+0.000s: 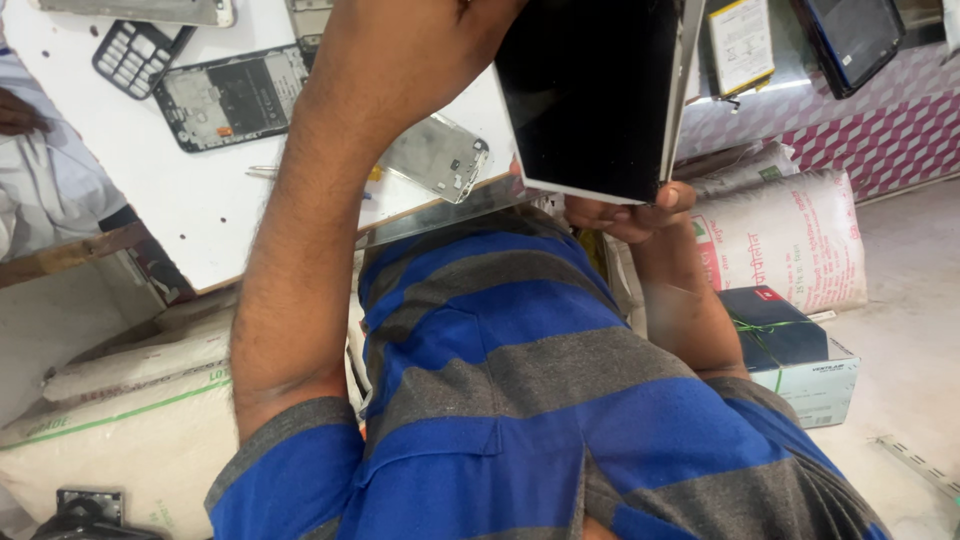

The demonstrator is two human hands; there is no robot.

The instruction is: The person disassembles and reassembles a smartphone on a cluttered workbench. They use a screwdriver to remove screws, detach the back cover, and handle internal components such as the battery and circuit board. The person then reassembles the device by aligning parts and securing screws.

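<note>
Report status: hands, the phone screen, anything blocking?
Both hands grip phone screen: right hand under its lower edge, left hand at its side. Nothing blocking.

One black phone screen point(590, 95), two white sacks point(790, 235), one box point(800, 360)

I see a white worktable point(200, 200) | pale floor point(910, 330); pink-and-white patterned wall point(880, 140) | white sacks point(790, 240) stacked below; bright, even light

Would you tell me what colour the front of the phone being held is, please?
The phone has a black glass front with a white frame edge, best seen in the head view.
</note>
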